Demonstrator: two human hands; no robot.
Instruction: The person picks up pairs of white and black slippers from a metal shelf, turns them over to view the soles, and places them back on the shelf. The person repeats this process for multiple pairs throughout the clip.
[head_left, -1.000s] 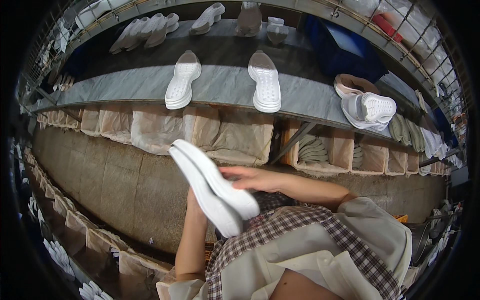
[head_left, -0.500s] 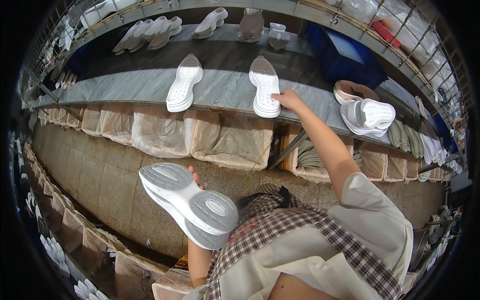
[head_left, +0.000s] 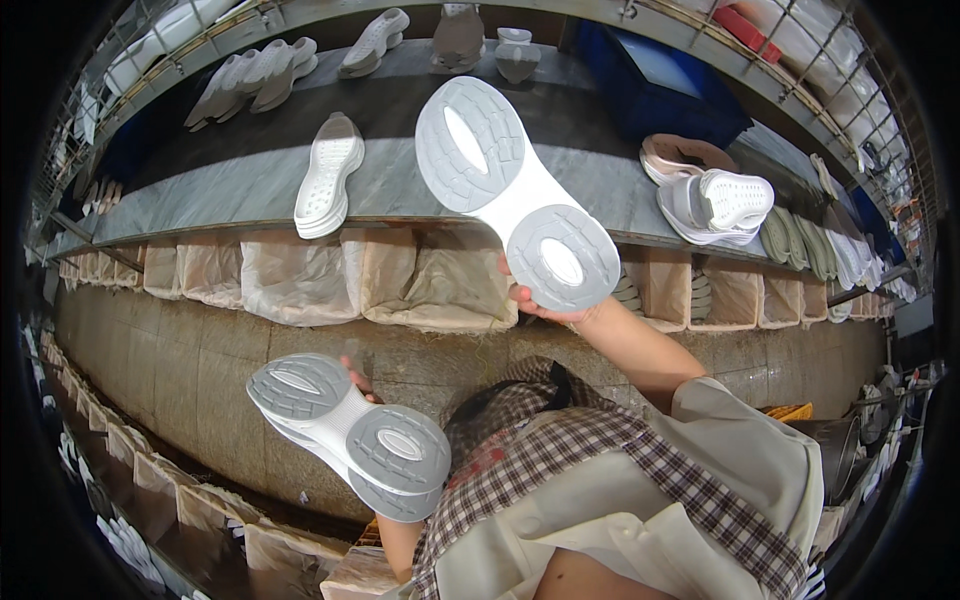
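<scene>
My right hand (head_left: 548,309) grips the heel end of a white shoe sole (head_left: 516,205) with grey tread. The sole is raised in front of the table edge, its tread facing me. Low on the left, my left hand (head_left: 360,380) holds a small stack of similar white-and-grey shoe soles (head_left: 342,425), tread side up. Only its fingertips show past the stack. Another white sole (head_left: 330,178) lies on the grey table (head_left: 240,190), its dotted inner face up.
More soles (head_left: 255,80) line the back of the table. A blue crate (head_left: 665,100) and a pile of white and pinkish soles (head_left: 715,205) are at the right. Lined bins (head_left: 300,280) stand beneath the table edge. Wire mesh (head_left: 830,90) rises above.
My right hand has picked a sole up off the table and turned it tread side toward me. My left hand keeps its stack, which appears slightly lower and farther left.
</scene>
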